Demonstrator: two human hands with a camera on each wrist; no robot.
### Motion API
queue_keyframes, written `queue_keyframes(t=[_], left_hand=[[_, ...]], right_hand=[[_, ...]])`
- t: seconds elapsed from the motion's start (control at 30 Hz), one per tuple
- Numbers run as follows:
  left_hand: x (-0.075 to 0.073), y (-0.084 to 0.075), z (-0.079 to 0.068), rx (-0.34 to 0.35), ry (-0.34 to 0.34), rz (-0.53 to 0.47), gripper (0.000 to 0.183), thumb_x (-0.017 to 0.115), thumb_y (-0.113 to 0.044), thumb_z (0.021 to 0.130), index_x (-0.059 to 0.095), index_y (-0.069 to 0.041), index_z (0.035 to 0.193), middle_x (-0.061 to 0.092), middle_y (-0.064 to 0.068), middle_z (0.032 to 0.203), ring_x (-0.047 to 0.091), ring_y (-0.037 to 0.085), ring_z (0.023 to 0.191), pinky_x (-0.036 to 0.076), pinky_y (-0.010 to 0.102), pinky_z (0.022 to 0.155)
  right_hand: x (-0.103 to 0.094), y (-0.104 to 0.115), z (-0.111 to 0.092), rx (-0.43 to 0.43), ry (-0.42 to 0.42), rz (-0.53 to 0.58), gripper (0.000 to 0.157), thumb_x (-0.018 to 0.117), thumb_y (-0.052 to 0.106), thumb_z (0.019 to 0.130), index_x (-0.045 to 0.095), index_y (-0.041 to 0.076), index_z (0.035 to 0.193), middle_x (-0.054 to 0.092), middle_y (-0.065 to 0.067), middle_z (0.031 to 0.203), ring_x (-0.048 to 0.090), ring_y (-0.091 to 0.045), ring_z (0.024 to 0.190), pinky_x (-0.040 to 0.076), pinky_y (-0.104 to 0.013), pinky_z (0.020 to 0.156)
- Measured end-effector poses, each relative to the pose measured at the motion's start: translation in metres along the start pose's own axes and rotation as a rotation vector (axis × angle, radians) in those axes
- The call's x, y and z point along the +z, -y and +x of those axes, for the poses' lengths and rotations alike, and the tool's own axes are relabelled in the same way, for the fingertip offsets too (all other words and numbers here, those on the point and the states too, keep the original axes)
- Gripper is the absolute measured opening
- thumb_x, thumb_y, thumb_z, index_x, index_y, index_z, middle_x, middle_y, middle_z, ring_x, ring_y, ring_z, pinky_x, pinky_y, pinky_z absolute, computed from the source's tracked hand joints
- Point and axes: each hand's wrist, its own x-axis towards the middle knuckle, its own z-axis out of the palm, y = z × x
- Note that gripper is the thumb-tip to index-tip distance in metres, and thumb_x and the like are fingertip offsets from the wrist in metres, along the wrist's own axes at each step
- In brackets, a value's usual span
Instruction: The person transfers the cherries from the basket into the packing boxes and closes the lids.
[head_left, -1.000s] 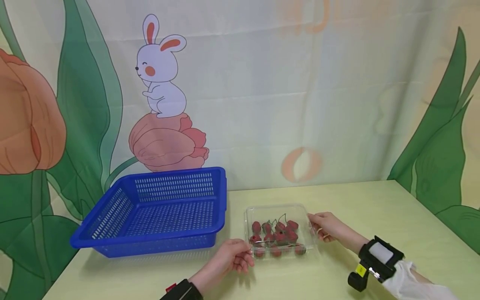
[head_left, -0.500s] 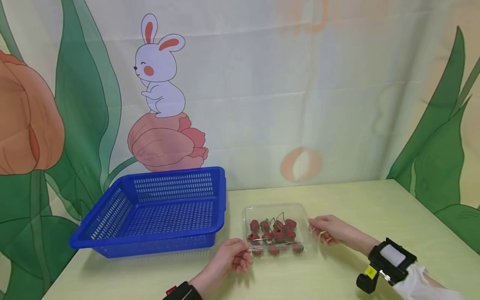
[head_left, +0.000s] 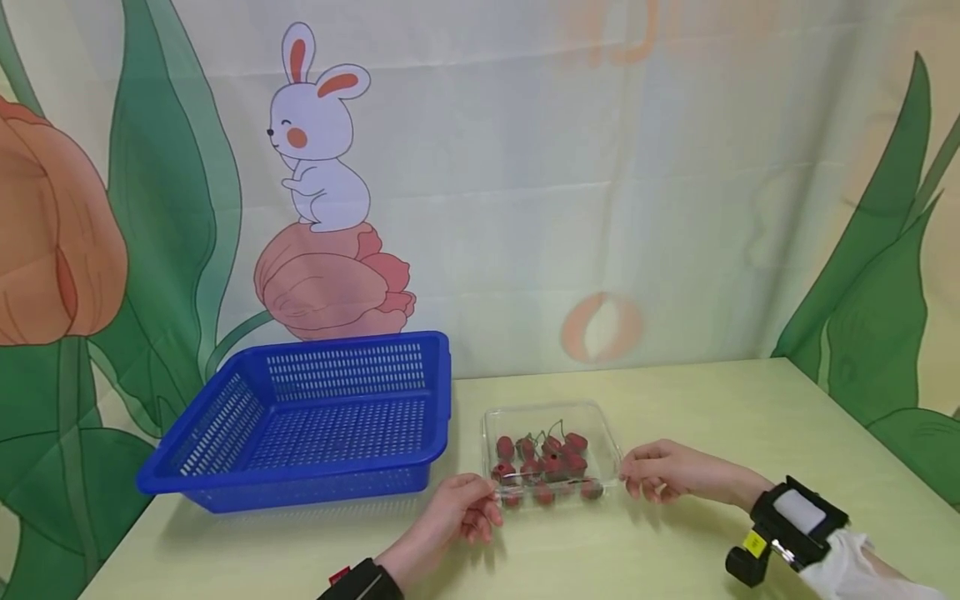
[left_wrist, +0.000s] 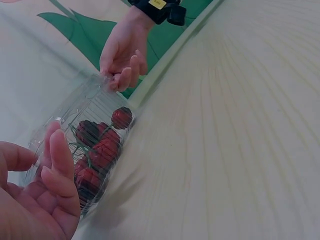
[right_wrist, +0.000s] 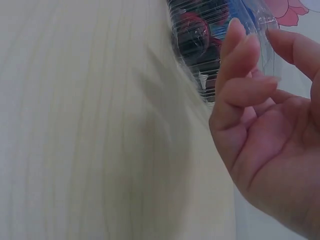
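A clear plastic clamshell box sits on the table right of centre in the head view, its lid down over several red cherries with green stems. My left hand pinches its near left corner between thumb and forefinger, the other fingers loosely bent. At the near right corner, my right hand pinches the rim in the same way. Ribbed clear walls and cherries show between both hands in the left wrist view. In the right wrist view, the fingers partly hide the box's edge.
To the left of the box stands a blue plastic basket with slotted walls and nothing inside. The pale wooden table ends at a printed curtain with a rabbit and flowers.
My right hand has slid along the box's right side toward its near corner. The left hand has stayed at the near left corner, and the box has shifted slightly left in view.
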Motion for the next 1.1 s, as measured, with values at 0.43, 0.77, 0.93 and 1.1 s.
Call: queue_keyframes(t=[0.43, 0.77, 0.93, 1.1], left_hand=[[-0.002, -0.001, 0.002, -0.006, 0.029, 0.016, 0.02, 0.048, -0.019, 0.091, 0.053, -0.002, 0.081, 0.058, 0.001, 0.061, 0.05, 0.009, 0.043, 0.033, 0.02, 0.042], [-0.001, -0.003, 0.001, -0.011, 0.026, 0.037, 0.021, 0.046, -0.018, 0.092, 0.054, 0.0, 0.083, 0.058, 0.001, 0.062, 0.05, 0.008, 0.044, 0.033, 0.02, 0.043], [-0.001, -0.002, 0.001, -0.01, 0.022, 0.025, 0.022, 0.046, -0.018, 0.091, 0.054, 0.002, 0.084, 0.058, 0.001, 0.062, 0.049, 0.008, 0.044, 0.033, 0.019, 0.042], [-0.002, -0.001, 0.001, -0.012, 0.009, 0.025, 0.022, 0.046, -0.017, 0.089, 0.054, 0.003, 0.086, 0.058, 0.003, 0.061, 0.049, 0.008, 0.043, 0.033, 0.018, 0.041]], right_hand=[[0.002, 0.005, 0.003, 0.005, -0.013, 0.032, 0.041, 0.048, 0.022, 0.093, 0.051, -0.019, 0.099, 0.059, -0.005, 0.073, 0.043, -0.008, 0.053, 0.03, -0.02, 0.044], [0.005, 0.009, 0.002, -0.015, -0.028, -0.015, 0.041, 0.049, 0.022, 0.093, 0.05, -0.019, 0.096, 0.058, -0.003, 0.069, 0.04, -0.006, 0.049, 0.025, -0.02, 0.042], [0.006, 0.006, 0.003, -0.005, -0.023, 0.041, 0.039, 0.049, 0.02, 0.093, 0.05, -0.019, 0.096, 0.059, -0.003, 0.07, 0.041, -0.005, 0.05, 0.027, -0.018, 0.041], [0.008, 0.007, 0.002, 0.011, -0.022, 0.049, 0.039, 0.048, 0.021, 0.094, 0.051, -0.018, 0.098, 0.059, -0.004, 0.072, 0.042, -0.006, 0.052, 0.03, -0.018, 0.043]])
